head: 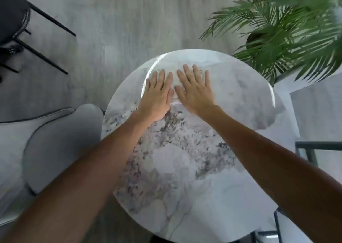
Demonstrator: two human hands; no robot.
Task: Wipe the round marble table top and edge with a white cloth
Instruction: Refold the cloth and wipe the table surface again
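Both hands lie flat, side by side, on the cloth point(175, 74) in the upper middle of the frame, on the far part of the round marble worktop point(185, 168). The left hand point(158, 94) and the right hand point(194, 92) nearly touch at the thumbs. Their fingers point(162, 76) are straight and slightly spread, pressing down on the cloth and gripping nothing. The cloth is white and blends into the pale marble. It shows between the hands and just past the fingertips, and its exact outline is hard to tell. Both bare forearms reach in from the lower corners. A green plant point(288, 30) stands at upper right, a dark chair point(11, 11) at upper left, and a grey seat point(55, 141) at left, all on a grey floor point(120, 20).
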